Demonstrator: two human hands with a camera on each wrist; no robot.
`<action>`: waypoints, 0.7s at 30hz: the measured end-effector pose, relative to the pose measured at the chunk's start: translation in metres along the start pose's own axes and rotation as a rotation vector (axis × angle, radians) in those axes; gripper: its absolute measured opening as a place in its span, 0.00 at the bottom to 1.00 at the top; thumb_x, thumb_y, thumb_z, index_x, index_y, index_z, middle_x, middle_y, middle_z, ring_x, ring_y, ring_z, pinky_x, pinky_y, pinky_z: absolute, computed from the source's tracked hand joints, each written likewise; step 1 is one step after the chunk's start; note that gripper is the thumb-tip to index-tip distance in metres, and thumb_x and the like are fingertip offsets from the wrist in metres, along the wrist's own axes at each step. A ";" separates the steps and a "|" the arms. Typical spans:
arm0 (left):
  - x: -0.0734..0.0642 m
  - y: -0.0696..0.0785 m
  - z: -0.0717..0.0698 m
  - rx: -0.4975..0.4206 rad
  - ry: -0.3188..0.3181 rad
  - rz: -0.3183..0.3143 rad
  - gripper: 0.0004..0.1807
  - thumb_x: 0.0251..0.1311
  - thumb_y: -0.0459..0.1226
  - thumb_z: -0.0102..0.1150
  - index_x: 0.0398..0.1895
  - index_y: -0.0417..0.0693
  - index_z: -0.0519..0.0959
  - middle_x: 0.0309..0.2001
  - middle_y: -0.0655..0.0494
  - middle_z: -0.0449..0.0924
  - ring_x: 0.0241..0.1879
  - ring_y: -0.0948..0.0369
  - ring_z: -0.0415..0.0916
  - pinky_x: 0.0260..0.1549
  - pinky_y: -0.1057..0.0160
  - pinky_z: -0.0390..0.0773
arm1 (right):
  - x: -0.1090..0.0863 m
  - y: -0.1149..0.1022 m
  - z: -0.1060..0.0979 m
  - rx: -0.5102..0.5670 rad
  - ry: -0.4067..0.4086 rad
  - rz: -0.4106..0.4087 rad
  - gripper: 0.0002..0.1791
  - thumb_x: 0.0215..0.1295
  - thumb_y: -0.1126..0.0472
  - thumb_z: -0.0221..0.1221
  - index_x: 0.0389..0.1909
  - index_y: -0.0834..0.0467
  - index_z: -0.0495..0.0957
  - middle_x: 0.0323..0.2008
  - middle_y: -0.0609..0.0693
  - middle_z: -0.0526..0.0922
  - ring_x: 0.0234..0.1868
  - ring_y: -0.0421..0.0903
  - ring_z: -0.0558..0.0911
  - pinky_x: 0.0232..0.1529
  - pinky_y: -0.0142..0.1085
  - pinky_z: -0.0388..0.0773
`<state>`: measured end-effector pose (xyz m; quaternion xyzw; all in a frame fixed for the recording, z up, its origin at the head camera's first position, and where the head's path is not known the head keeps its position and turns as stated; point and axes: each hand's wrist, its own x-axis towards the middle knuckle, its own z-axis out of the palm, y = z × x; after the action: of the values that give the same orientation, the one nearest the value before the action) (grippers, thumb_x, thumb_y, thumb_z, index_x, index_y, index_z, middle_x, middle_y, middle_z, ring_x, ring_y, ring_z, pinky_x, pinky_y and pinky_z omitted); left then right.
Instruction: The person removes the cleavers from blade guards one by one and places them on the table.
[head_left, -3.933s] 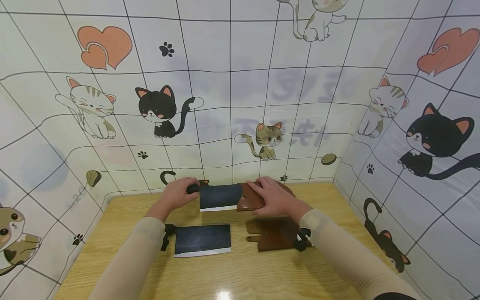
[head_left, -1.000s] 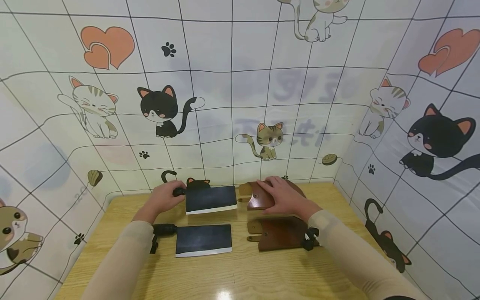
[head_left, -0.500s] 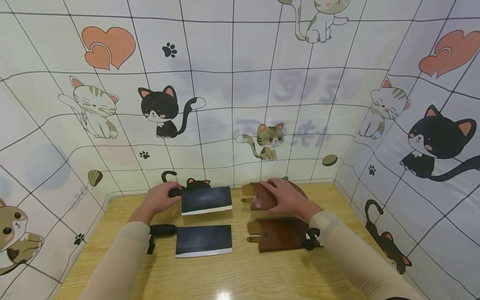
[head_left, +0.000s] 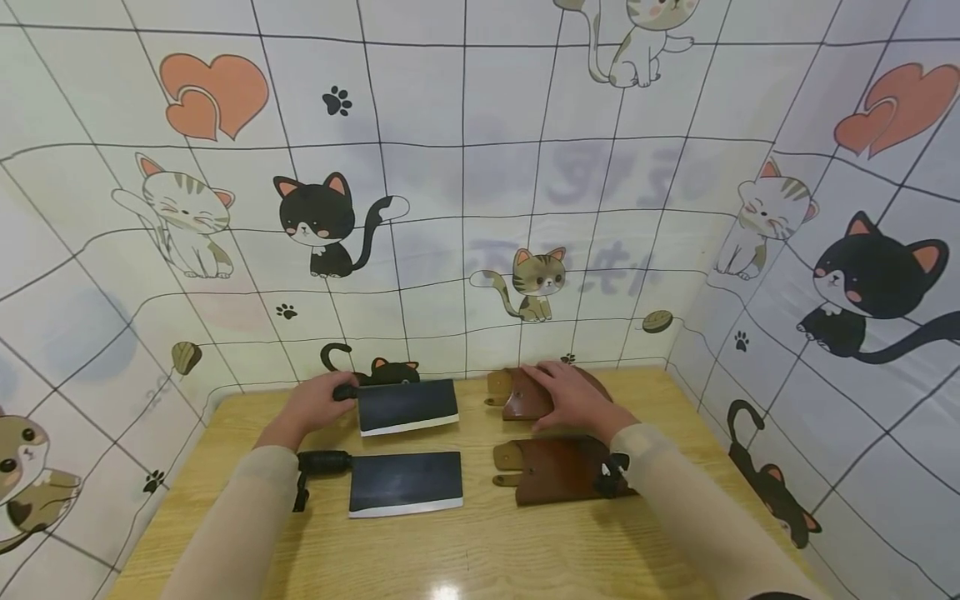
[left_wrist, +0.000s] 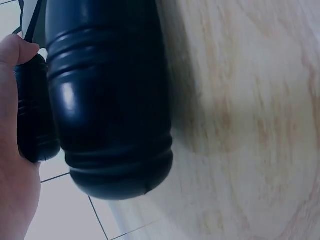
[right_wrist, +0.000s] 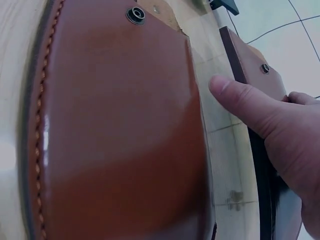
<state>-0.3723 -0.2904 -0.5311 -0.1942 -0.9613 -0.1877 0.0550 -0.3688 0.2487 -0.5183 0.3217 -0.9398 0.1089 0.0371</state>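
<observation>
At the back of the table my left hand grips the black handle of a cleaver. Its dark blade with a pale edge points right, out of any cover. To the right, my right hand holds a brown leather knife sheath, fingers over its far side and thumb along its near edge. A gap separates the blade from the sheath's mouth. The palm hides much of the sheath in the head view. In the right wrist view, the thumb stretches beside it.
A second cleaver lies nearer the front, its ridged handle under the left wrist. A second brown sheath with a snap stud lies to its right, below the right wrist. Cat-print cloth walls in the wooden table.
The left hand has drawn the cleaver leftward out of the sheath and lowered it slightly. The right hand and its sheath have shifted a little right, then stayed nearly still.
</observation>
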 end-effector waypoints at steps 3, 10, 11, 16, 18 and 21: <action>0.000 -0.002 0.001 0.005 -0.018 -0.017 0.16 0.69 0.41 0.69 0.58 0.50 0.85 0.57 0.45 0.88 0.54 0.42 0.85 0.56 0.34 0.80 | 0.002 0.002 0.003 0.005 -0.019 0.010 0.69 0.49 0.37 0.86 0.87 0.56 0.62 0.77 0.63 0.70 0.77 0.67 0.70 0.75 0.66 0.65; 0.003 -0.006 0.005 0.017 -0.050 -0.023 0.16 0.70 0.41 0.69 0.58 0.51 0.85 0.55 0.46 0.88 0.52 0.42 0.86 0.55 0.35 0.80 | 0.007 0.009 0.012 0.001 -0.068 0.029 0.69 0.50 0.35 0.84 0.87 0.57 0.61 0.78 0.63 0.70 0.78 0.67 0.69 0.76 0.65 0.65; 0.003 -0.006 0.006 0.016 -0.053 -0.024 0.15 0.70 0.41 0.69 0.58 0.52 0.85 0.55 0.46 0.88 0.52 0.42 0.86 0.54 0.35 0.80 | 0.007 0.010 0.013 0.003 -0.075 0.029 0.68 0.50 0.34 0.84 0.87 0.57 0.62 0.79 0.63 0.70 0.78 0.67 0.69 0.76 0.65 0.65; 0.005 -0.008 0.010 0.019 -0.059 -0.035 0.15 0.70 0.42 0.69 0.57 0.53 0.85 0.55 0.46 0.89 0.51 0.41 0.86 0.54 0.34 0.80 | 0.009 0.013 0.016 -0.020 -0.105 0.009 0.68 0.52 0.33 0.83 0.87 0.57 0.61 0.79 0.62 0.70 0.79 0.65 0.69 0.76 0.64 0.65; 0.006 -0.009 0.012 0.022 -0.066 -0.041 0.15 0.70 0.42 0.69 0.57 0.53 0.85 0.54 0.47 0.89 0.50 0.42 0.86 0.52 0.34 0.80 | 0.010 0.014 0.017 -0.035 -0.110 -0.003 0.68 0.52 0.33 0.82 0.87 0.57 0.61 0.79 0.63 0.69 0.79 0.66 0.69 0.76 0.64 0.65; 0.007 -0.009 0.015 0.029 -0.073 -0.052 0.15 0.70 0.41 0.68 0.57 0.53 0.85 0.53 0.47 0.89 0.50 0.42 0.86 0.52 0.34 0.80 | 0.010 0.015 0.019 -0.051 -0.124 -0.008 0.69 0.53 0.31 0.81 0.88 0.57 0.59 0.81 0.63 0.67 0.79 0.66 0.68 0.76 0.64 0.65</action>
<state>-0.3826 -0.2905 -0.5466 -0.1753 -0.9699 -0.1678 0.0180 -0.3863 0.2495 -0.5385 0.3306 -0.9415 0.0645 -0.0128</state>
